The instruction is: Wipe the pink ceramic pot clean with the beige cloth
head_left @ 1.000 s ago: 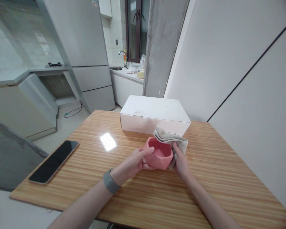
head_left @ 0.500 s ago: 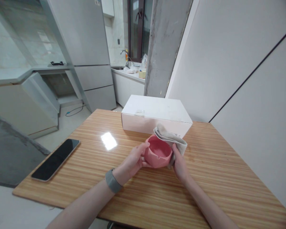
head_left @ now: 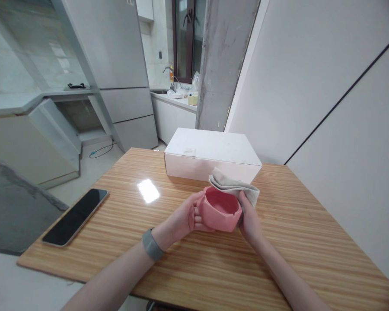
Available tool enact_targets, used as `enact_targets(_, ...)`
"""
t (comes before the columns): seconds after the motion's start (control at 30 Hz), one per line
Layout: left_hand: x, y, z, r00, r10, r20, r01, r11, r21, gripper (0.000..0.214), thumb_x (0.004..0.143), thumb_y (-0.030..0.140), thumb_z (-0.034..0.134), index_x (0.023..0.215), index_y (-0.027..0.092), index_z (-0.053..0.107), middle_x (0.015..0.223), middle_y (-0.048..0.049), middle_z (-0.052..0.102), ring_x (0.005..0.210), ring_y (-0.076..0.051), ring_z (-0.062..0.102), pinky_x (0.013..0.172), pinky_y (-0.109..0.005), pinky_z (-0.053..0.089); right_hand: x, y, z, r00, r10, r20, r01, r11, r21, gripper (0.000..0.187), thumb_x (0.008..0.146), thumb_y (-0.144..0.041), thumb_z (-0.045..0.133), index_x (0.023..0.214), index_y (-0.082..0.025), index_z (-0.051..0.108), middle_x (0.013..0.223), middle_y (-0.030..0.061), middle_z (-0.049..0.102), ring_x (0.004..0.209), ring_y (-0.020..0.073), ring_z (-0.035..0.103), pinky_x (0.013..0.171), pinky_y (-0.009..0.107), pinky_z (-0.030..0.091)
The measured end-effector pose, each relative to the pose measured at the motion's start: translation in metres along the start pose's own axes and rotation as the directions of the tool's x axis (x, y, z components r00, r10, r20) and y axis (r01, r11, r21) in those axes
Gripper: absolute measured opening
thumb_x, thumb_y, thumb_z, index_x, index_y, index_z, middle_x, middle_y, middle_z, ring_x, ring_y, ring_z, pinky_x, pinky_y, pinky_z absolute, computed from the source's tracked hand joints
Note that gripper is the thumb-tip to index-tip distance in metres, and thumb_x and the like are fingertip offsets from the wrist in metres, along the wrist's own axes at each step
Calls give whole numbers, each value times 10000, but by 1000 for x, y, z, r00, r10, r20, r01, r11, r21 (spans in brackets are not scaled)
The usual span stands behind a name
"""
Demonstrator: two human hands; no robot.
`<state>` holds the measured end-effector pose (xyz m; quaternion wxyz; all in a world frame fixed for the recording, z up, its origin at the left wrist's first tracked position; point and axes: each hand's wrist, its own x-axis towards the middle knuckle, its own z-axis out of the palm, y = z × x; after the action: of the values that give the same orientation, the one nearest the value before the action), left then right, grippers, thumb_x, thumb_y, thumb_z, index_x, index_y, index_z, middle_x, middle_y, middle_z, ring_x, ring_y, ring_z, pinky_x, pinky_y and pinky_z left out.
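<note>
A pink faceted ashtray (head_left: pixel 221 216) with notches in its rim is held tilted above the table, its hollow facing up. My left hand (head_left: pixel 192 214) grips it from the left side, fingers underneath and closed on it. Pinched in my right hand (head_left: pixel 249 216) is a folded light grey cloth (head_left: pixel 235 185), which lies against the ashtray's far and right rim. Some of my right fingers are hidden behind the cloth and the ashtray.
Behind my hands a white box (head_left: pixel 210 151) lies on the wood-grain table (head_left: pixel 142 263). A dark-screened phone (head_left: pixel 76 218) rests near the left edge. A fridge (head_left: pixel 126 103) and a sink counter (head_left: pixel 175 108) stand beyond, with a white wall at right.
The ashtray has turned in my hands and shifted slightly right, so its notch now faces more to the right. My right hand and the cloth have moved a little right.
</note>
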<state>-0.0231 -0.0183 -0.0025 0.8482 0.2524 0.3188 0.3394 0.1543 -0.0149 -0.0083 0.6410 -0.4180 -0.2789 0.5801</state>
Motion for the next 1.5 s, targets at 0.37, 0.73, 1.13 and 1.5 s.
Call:
enact_targets(0.37, 3, 0, -8, 999, -33, -38, 35, 997, 65, 414, 801, 526, 606, 854, 122, 681, 631, -45, 662, 498, -132, 583, 506, -267, 547, 3, 5, -6, 998, 38, 50, -35, 998, -50, 394, 725, -527, 745, 970, -220, 724, 992, 13, 779, 1174, 244, 628, 1045, 384, 468)
enact_targets(0.73, 1, -7, 3, 984, 173, -38, -174, 984, -37, 301, 803, 295, 644, 1057, 137, 669, 970, -103, 738, 832, -214, 693, 750, -380, 592, 1, 25, -10, 980, -191, -54, 187, 979, -79, 424, 764, -461, 727, 1127, -247, 682, 1162, -11, 728, 1272, 207, 550, 1106, 376, 404)
enact_targets(1.13, 7, 1, -12, 993, -6, 117, -7, 994, 109, 453, 861, 539, 570, 1083, 155, 661, 833, -65, 705, 645, -156, 666, 613, -309, 607, 11, 19, -18, 999, 32, 42, -29, 998, -54, 436, 762, -567, 689, 1046, -239, 721, 1107, 23, 755, 1153, 292, 642, 1057, 419, 445)
enact_targets(1.5, 17, -7, -20, 996, 53, 70, -57, 997, 52, 474, 867, 408, 560, 1296, 207, 546, 1003, -106, 722, 638, -181, 673, 504, -328, 602, 5, 18, -13, 993, -89, 77, 99, 985, -144, 432, 734, -602, 706, 988, -254, 736, 1076, 29, 763, 1196, 298, 610, 1096, 424, 409)
